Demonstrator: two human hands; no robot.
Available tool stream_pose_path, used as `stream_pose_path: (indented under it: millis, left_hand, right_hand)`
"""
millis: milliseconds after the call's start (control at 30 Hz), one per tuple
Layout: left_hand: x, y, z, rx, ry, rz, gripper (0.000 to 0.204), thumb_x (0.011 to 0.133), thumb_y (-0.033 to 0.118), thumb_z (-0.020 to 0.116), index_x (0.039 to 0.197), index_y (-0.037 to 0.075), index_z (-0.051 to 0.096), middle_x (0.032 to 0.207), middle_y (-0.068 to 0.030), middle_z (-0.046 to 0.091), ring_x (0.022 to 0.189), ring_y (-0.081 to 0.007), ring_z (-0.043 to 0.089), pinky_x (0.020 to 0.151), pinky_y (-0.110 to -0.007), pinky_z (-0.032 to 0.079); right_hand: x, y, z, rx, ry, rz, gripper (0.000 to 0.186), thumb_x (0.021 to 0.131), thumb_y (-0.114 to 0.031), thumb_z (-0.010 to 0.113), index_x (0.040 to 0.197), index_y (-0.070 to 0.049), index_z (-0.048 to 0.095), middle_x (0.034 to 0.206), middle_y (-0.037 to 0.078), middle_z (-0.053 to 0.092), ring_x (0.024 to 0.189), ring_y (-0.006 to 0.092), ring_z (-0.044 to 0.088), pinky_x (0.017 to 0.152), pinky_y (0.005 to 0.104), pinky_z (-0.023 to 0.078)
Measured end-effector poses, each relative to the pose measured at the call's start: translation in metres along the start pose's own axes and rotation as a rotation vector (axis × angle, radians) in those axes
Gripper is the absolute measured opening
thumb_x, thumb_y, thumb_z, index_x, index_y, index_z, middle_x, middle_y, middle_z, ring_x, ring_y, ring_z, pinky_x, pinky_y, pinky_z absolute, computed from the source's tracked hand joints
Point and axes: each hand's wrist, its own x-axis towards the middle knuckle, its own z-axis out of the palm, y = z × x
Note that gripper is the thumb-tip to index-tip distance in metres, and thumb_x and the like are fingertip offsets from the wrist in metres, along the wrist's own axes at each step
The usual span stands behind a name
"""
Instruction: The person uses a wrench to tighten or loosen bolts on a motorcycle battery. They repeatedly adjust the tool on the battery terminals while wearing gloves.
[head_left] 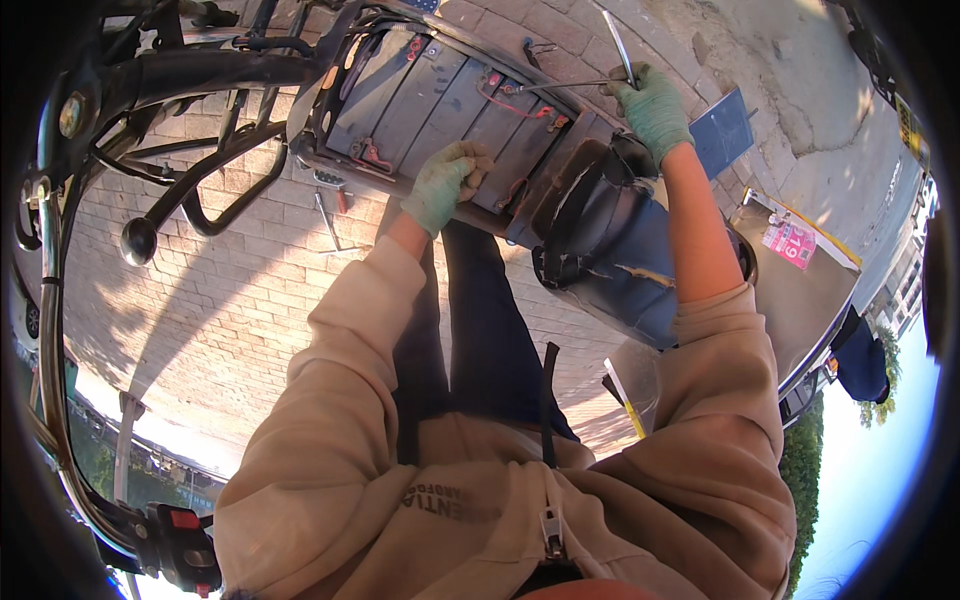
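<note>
Several grey batteries (435, 105) sit side by side in an open compartment of a vehicle, with red and black leads at their ends. My right hand (650, 112), in a green glove, is closed around a metal hand tool (618, 45) with a silver bar and a long thin shaft. That shaft points left toward a battery terminal (510, 89) with a red lead; contact cannot be made out. My left hand (447, 185), gloved too, is closed over the near edge of the batteries. Its fingers are curled, and whatever they may hold is hidden.
A torn dark seat (620, 255) is right of the compartment. Black frame tubes (215, 70) and a handlebar (48, 290) fill the left. A metal tool (328, 222) and a small red-handled item (342, 201) lie on the brick paving. Beyond the seat is a blue panel (722, 133).
</note>
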Motion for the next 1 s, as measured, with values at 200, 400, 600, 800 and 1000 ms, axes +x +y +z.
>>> stream_pose_path:
  millis: [200,400,600,800,1000]
  left_hand:
    - [0.009,0.020,-0.017,0.151,0.041,0.060,0.021,0.091,0.009,0.050,0.103,0.007,0.067,0.082,-0.0004,0.065,0.064,-0.0034,0.048,0.051,-0.018,0.035]
    - [0.009,0.032,-0.007,0.195,0.070,0.070,0.020,0.091,0.014,0.050,0.094,0.008,0.069,0.070,0.0045,0.057,0.058,-0.0033,0.044,0.050,-0.020,0.031]
    - [0.024,0.094,0.043,0.317,0.082,0.280,0.033,0.100,0.030,0.053,0.114,0.006,0.070,0.063,0.0078,0.040,0.052,-0.0038,0.030,0.046,-0.022,0.022]
    - [0.047,0.130,0.116,0.731,0.018,0.239,0.048,0.096,0.051,0.060,0.115,0.009,0.074,0.078,0.0006,0.062,0.068,-0.0079,0.054,0.058,-0.025,0.045]
    - [0.080,0.121,0.158,1.004,-0.125,0.266,0.052,0.093,0.054,0.062,0.110,0.006,0.073,0.095,-0.0064,0.072,0.081,-0.0163,0.064,0.079,-0.034,0.053]
  right_hand:
    - [0.016,-0.004,-0.010,0.223,-0.002,0.174,0.021,0.089,0.000,0.061,0.110,0.004,0.063,0.089,0.012,0.073,0.080,0.0185,0.073,0.068,0.0292,0.059]
    - [-0.011,-0.027,0.019,0.183,-0.095,0.149,0.022,0.088,-0.005,0.062,0.109,0.004,0.061,0.086,0.014,0.073,0.069,0.0182,0.070,0.061,0.0297,0.055]
    - [-0.042,-0.044,0.090,0.300,0.184,0.179,0.026,0.092,-0.019,0.058,0.104,0.003,0.062,0.089,0.021,0.072,0.083,0.0340,0.071,0.075,0.0422,0.056]
    - [-0.061,-0.051,0.107,0.123,0.220,0.194,0.030,0.092,-0.026,0.059,0.100,0.003,0.063,0.094,0.025,0.070,0.095,0.0411,0.069,0.086,0.0471,0.052]
    - [-0.056,-0.052,0.104,0.488,0.214,0.421,0.024,0.089,-0.019,0.065,0.100,0.003,0.063,0.092,0.022,0.072,0.084,0.0332,0.073,0.072,0.0417,0.056]
